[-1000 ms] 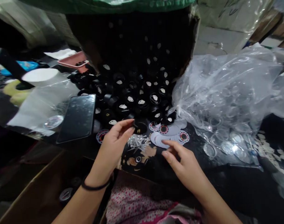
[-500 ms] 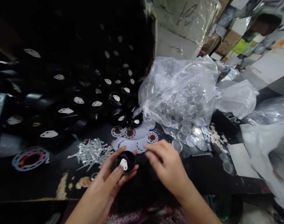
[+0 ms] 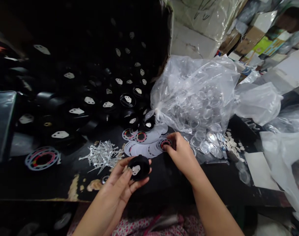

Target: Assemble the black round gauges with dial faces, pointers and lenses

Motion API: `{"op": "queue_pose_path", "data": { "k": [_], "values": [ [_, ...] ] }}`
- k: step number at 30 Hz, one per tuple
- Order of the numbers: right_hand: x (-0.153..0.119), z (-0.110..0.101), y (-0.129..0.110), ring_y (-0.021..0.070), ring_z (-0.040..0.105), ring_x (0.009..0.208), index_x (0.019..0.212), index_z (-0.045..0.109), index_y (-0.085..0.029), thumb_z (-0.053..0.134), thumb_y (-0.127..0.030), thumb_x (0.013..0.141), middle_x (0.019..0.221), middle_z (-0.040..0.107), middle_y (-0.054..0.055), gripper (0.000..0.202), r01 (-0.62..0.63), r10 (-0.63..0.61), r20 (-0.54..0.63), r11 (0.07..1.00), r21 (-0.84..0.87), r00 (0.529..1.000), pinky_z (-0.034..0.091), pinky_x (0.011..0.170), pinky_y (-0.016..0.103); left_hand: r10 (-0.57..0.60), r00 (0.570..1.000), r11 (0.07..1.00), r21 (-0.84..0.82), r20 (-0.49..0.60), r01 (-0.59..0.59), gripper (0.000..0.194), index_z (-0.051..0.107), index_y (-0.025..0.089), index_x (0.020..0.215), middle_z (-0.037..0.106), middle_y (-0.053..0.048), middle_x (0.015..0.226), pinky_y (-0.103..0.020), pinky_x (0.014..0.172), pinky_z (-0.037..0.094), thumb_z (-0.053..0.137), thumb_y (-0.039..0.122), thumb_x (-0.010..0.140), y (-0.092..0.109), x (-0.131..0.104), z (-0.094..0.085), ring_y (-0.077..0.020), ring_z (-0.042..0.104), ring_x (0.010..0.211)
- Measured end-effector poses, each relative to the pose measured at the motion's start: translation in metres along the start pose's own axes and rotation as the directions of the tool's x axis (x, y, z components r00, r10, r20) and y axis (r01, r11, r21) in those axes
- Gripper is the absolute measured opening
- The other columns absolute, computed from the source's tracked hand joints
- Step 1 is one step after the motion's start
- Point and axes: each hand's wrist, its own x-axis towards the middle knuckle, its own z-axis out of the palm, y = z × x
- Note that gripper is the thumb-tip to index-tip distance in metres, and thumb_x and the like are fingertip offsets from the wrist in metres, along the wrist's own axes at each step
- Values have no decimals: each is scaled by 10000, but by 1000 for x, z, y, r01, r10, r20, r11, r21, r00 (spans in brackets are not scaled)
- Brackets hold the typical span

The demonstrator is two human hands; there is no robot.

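My left hand (image 3: 126, 178) is wrapped round a black round housing (image 3: 142, 167), its thumb on the white plate inside. To the right, my right hand (image 3: 180, 151) pinches a printed dial disc (image 3: 164, 143) at the right end of a fanned row of pale discs (image 3: 139, 149). Behind that row lie more printed discs (image 3: 140, 136). A heap of small white pointers (image 3: 103, 155) sits left of my left hand. Just beyond my right hand are loose clear round covers (image 3: 199, 139).
Many black housings (image 3: 77, 111) fill the dark area at the back left. A clear bag of covers (image 3: 193, 95) stands behind the discs. Further right are white chips (image 3: 233, 144), a white card (image 3: 261, 170) and plastic bags. A larger dial stack (image 3: 42, 158) lies left.
My right hand has moved onto the end of the disc row and closed on a printed disc. My left hand has tilted the black housing. The view has shifted slightly.
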Motion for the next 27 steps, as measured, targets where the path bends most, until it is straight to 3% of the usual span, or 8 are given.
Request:
{"op": "queue_pose_path", "data": {
  "k": [4,7,11,16,19,23,27],
  "values": [
    [0,-3,3,155,639,722,934,679,-193,625,-283,874,816,708,6,121,5,-4,-7,994,108,1000,498,677,279,-24,1000,999,-42,-10,23,366,672,276,1189,776,-76,1147,-318,794,620,740,420,859,4,0,4,-253,727,1045],
    [-1,-6,3,141,599,607,905,721,-197,589,-345,909,664,649,-20,198,26,-23,-21,987,156,1000,479,611,265,-58,998,994,-92,15,59,356,684,269,1198,783,-83,1152,-284,764,615,680,465,901,3,1,5,-225,732,1019],
    [-9,-5,-3,182,658,867,859,735,-200,602,-352,903,888,703,43,207,114,-91,-114,970,213,989,515,808,306,-121,992,975,-184,35,126,381,721,245,1167,795,-99,1122,-279,749,617,659,513,903,3,1,7,-206,753,912],
    [-30,2,-19,165,673,813,957,713,-210,617,-330,921,867,732,18,157,49,-78,53,904,424,996,535,765,289,-122,992,965,-230,32,126,296,767,250,1081,796,-70,1099,-297,768,629,711,458,878,6,1,14,-219,747,941],
    [-40,4,-26,152,673,825,1020,710,-226,635,-292,916,923,740,10,145,72,-79,0,905,419,997,525,750,268,-40,999,983,-180,-30,34,271,769,251,1076,772,-53,1167,-318,840,622,701,439,893,5,1,17,-221,725,1017],
    [-47,8,-38,135,660,826,956,698,-222,624,-226,924,893,724,-5,81,164,-168,-19,922,351,986,506,764,253,-7,999,997,-74,34,10,263,783,277,1078,743,-39,1248,-347,951,588,721,435,876,-1,-3,18,-259,664,1188],
    [-49,12,-45,129,622,795,883,639,-204,632,-205,915,863,674,-4,33,189,-193,-5,954,231,981,478,732,253,-6,999,1000,21,45,5,272,774,363,1120,706,27,1340,-263,961,568,741,440,861,-7,-8,15,-239,591,1308]
  ]
}}
